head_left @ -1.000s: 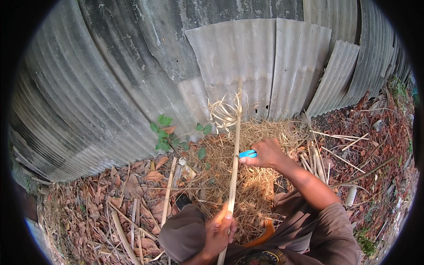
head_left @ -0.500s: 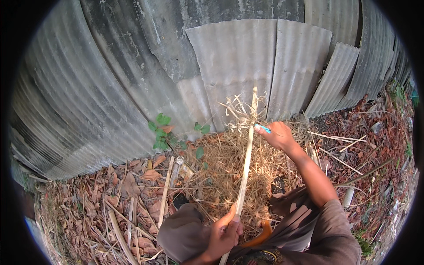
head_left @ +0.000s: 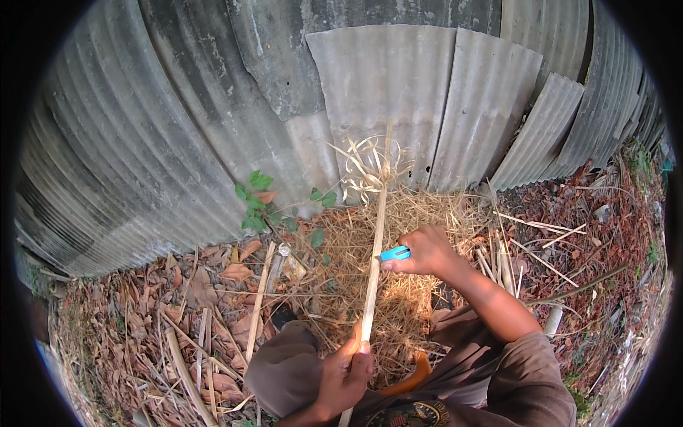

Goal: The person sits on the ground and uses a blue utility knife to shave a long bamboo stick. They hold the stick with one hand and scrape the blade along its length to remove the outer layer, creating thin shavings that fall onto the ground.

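A long, pale bamboo strip (head_left: 376,231) runs from my lap up toward the metal sheeting. Thin curled shavings (head_left: 363,171) hang in a tuft near its far end. My left hand (head_left: 343,376) is closed round the near part of the strip, by my knee. About halfway along the strip, my right hand (head_left: 428,250) grips a blue utility knife (head_left: 395,252). The knife's front end meets the strip's right side; its blade is too small to make out.
A wall of corrugated metal sheets (head_left: 384,78) rises in front. Beneath the strip lies a heap of straw-like shavings (head_left: 413,292). Brown leaves (head_left: 206,292) and cut sticks (head_left: 260,302) cover the ground at left. A green plant (head_left: 256,203) grows by the wall.
My right hand has drawn the knife back along the strip toward me, away from the curled shavings. The strip's far end has swung left, and my left hand has shifted slightly left with it.
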A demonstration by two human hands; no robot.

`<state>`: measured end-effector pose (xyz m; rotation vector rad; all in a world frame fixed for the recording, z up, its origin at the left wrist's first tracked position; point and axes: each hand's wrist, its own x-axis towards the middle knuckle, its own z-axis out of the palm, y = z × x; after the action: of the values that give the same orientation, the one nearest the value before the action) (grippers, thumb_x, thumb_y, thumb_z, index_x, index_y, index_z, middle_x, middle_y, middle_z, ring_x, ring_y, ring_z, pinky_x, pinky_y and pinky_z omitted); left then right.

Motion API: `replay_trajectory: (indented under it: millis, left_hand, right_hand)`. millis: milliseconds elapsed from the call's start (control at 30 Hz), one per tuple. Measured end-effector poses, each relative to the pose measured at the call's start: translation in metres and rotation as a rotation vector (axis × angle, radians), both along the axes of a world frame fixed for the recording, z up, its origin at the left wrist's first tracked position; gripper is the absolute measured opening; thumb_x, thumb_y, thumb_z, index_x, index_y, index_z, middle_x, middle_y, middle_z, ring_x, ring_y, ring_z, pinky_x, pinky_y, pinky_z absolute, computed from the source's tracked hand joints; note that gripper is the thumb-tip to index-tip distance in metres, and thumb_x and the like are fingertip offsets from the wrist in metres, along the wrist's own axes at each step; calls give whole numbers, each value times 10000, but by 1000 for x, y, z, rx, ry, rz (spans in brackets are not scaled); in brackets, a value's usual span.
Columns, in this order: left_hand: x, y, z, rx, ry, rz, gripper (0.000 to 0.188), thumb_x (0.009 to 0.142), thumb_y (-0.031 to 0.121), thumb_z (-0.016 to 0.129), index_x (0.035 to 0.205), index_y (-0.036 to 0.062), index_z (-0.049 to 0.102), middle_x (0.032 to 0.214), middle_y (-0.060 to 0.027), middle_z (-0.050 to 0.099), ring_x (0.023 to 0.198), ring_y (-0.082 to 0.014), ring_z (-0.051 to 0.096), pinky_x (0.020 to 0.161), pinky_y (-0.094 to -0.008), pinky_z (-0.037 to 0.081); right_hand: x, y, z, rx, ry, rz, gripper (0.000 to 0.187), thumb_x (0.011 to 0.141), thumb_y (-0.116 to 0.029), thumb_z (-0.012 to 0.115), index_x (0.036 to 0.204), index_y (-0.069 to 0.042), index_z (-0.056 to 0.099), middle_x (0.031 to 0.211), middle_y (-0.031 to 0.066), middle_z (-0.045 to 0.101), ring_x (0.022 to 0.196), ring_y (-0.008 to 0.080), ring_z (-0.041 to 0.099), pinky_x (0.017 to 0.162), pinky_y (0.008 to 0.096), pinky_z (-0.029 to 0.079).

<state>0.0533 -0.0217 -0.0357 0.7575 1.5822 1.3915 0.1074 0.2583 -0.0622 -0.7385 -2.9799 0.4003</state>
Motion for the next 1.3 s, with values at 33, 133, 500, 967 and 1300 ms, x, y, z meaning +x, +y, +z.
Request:
replay_trajectory:
  millis: [33,133,500,967,1300]
  left_hand:
    - [0,-1,-5,15,35,-1,438,983,95,431,1415,78,363,630,23,465,501,-16,394,442,-197,344]
    - [0,-2,-6,21,26,-18,454,979,79,431,1425,71,343,638,24,459,536,-19,394,471,-188,344]
    - [14,0,-10,44,160,-73,402,993,145,405,1379,33,411,604,29,489,445,-19,430,412,-183,364]
    - [-15,21,-14,203,149,183,365,988,134,446,1339,37,469,652,9,525,439,-12,393,394,-175,331]
    - [-72,71,143,556,638,410,429,983,152,444,1382,9,381,690,-38,560,422,-31,418,386,-181,364]
  right_hand:
    - [-1,3,-5,18,56,-26,792,641,-863,470,648,-97,675,560,154,588,601,333,631,585,429,489]
    - [-2,13,-20,57,179,-71,789,644,-857,472,642,-91,663,577,158,591,630,342,629,610,435,484]
    - [4,83,-23,-5,187,-385,814,744,-780,468,711,4,680,693,230,621,740,379,629,711,463,490]
    - [9,-4,2,-1195,622,-98,595,892,-622,466,649,-79,475,496,-28,375,412,82,364,395,253,281]
    - [-8,-40,22,-1126,699,113,455,898,-480,555,639,-118,460,573,-74,384,516,43,340,466,253,272]
